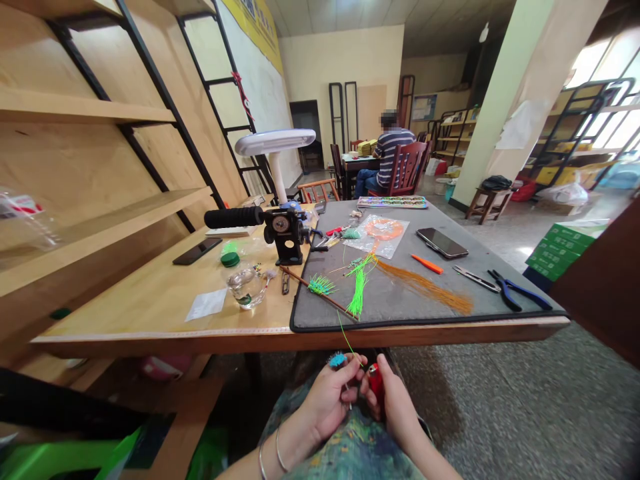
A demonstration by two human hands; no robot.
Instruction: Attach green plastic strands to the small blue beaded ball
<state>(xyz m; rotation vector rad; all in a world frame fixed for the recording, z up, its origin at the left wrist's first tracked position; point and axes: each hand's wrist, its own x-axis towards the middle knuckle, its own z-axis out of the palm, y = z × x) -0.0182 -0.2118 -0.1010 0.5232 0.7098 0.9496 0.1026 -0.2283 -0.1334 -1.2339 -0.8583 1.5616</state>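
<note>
Both hands rest in my lap, below the table's front edge. My left hand pinches a small blue tufted piece with a thin green strand rising from it. My right hand is closed round a red lighter, its top close to the blue tuft. On the grey mat above lie green fibre bundles, an orange fibre bundle and a thin wooden stick.
A black vise with a handle, a white lamp, a glass bowl, two phones, an orange tool and blue pliers are on the table. Wooden shelves stand left. A person sits at a far table.
</note>
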